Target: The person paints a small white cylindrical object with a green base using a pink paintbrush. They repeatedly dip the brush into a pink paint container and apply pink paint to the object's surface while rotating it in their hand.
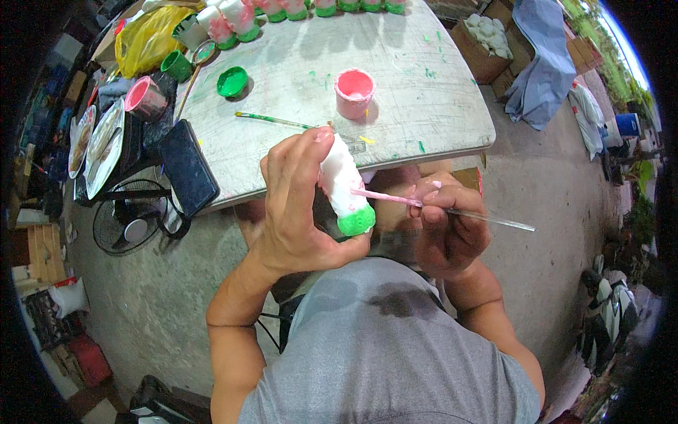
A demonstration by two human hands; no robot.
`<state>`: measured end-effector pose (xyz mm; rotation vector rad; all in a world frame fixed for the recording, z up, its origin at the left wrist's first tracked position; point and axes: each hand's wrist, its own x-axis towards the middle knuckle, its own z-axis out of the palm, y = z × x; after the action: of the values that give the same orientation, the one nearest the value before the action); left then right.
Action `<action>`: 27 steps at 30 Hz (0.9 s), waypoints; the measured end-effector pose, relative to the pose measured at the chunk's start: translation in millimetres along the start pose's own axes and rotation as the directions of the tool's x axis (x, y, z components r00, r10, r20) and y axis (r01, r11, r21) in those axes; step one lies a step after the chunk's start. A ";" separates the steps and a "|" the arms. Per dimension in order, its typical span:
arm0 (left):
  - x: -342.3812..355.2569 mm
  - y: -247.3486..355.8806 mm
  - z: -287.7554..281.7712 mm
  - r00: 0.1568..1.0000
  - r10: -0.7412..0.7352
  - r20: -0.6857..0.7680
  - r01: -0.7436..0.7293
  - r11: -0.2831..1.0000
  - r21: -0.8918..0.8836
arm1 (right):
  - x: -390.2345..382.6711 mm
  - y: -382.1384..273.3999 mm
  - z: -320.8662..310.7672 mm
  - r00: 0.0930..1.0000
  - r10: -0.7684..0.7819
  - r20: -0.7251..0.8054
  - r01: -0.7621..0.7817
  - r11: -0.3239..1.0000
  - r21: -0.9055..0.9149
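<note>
A white figurine [340,169] with a green base and some pink marks is held tilted in front of me, over the table's near edge. My left hand [296,205] grips it end to end, fingers at the top and thumb at the green base. Between the fingers of my right hand [452,230] is a paintbrush [385,196] with a clear handle and pink paint along its front part. Its tip touches the figurine's side. Beyond them stand a pink paint cup [352,102] and a green paint pot [232,83]. Another paintbrush [274,119] lies near my left fingertips.
Several pink, white and green figurines [246,27] line the far edge of the white table [431,116]. To the left are a yellow plastic bag [150,42], another pink cup [145,99] and a dark phone [188,166]. A black fan [131,218] is at the lower left.
</note>
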<state>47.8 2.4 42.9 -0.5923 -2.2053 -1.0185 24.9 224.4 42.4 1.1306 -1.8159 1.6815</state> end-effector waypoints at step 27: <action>0.1 -3.4 -2.9 0.998 -0.011 0.058 0.012 1.000 -0.028 | 8.8 -7.5 -13.6 0.982 -0.013 0.189 0.040 0.989 -0.140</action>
<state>46.6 -1.9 42.7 -0.6299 -2.2500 -1.0529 22.6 235.5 56.2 1.2809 -1.9907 1.4442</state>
